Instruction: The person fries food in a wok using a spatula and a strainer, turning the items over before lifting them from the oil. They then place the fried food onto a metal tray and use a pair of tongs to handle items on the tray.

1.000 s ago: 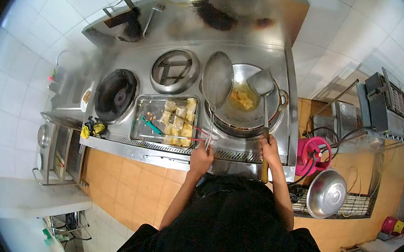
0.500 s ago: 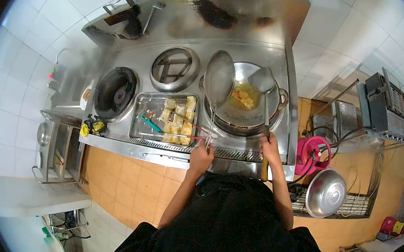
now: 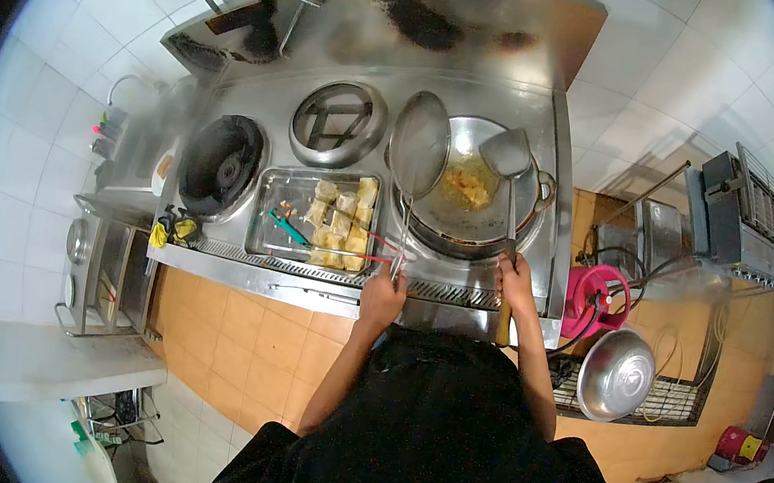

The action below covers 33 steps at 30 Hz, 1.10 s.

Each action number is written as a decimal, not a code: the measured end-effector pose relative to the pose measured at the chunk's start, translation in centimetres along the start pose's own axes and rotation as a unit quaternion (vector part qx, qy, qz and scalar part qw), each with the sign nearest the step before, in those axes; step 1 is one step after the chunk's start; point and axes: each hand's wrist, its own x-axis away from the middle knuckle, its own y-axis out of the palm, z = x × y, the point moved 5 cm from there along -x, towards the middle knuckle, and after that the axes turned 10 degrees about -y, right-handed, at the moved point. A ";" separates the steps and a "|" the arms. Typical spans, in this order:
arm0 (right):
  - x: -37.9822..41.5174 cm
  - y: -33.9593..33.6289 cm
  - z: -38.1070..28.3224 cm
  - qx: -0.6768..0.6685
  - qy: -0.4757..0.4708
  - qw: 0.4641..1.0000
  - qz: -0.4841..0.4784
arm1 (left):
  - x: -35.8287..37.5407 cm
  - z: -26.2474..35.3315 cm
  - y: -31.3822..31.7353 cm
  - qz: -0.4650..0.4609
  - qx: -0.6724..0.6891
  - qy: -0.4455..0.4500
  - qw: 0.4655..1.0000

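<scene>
My left hand grips the long handle of a round mesh skimmer, whose head hovers over the left rim of the wok. My right hand holds the wooden handle of a steel ladle; its bowl hangs above the wok's right side. Yellow fried food sits in oil inside the wok. Left of the wok, a steel tray holds several pale fried pieces and a green-and-red utensil.
Two empty burners lie left of the wok on the steel stove. A yellow cloth rests at the stove's front left. To the right stand a pink cable reel, a steel bowl and a grill unit.
The ladle's bowl has tipped a little more upright over the wok; the skimmer and both hands stay almost where they were. The view has shifted slightly.
</scene>
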 end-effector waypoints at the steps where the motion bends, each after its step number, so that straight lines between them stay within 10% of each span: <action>1: -0.2 0.0 0.6 0.000 -0.002 1.000 0.001 | -0.2 -0.1 0.1 -0.011 0.001 -0.012 1.000; 33: 1.0 -0.7 -1.0 -0.014 0.007 1.000 0.001 | 0.1 0.5 -0.1 -0.018 -0.013 -0.010 1.000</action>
